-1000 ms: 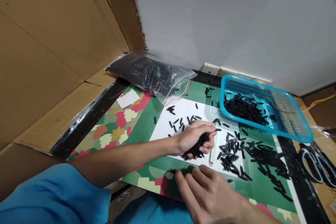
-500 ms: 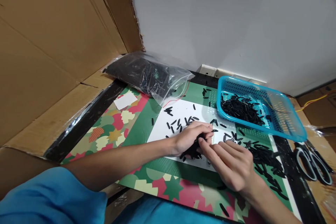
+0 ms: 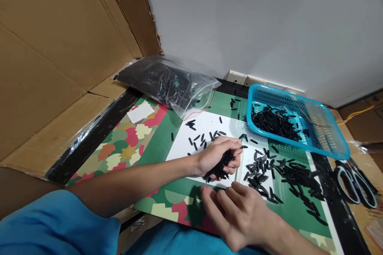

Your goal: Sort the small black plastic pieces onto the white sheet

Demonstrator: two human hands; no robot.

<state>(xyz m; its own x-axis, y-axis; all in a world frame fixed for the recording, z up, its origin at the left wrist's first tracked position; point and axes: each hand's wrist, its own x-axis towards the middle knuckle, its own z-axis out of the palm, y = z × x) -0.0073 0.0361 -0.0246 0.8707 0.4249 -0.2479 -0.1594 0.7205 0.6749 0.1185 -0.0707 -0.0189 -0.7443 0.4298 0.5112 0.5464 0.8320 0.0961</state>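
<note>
My left hand (image 3: 220, 155) is curled around a handful of small, black, elongated plastic-looking pieces (image 3: 223, 169), some poking out below the palm. One such piece also sticks out beyond its thumb and fingertip. Nearer to me, my right hand (image 3: 239, 211) hangs above the front of the mat, apart from the left. Its fingers are curled in; whatever they may hold is hidden. Loose black pieces (image 3: 260, 167) lie on the white sheet (image 3: 175, 147) around my left hand. A denser pile (image 3: 299, 177) of them spreads over the green mat on the right.
At the back right stands a blue plastic basket (image 3: 329, 151) holding more black pieces. Scissors (image 3: 356, 183) lie beside it. A clear zip bag (image 3: 167, 83) of dark contents rests at the back left, near a cardboard wall (image 3: 60, 20). A white card (image 3: 140, 112) lies on the patterned mat.
My right hand has pulled away from the handful, moving left and toward me. My left hand stays nearly in place, still wrapped around the black pieces.
</note>
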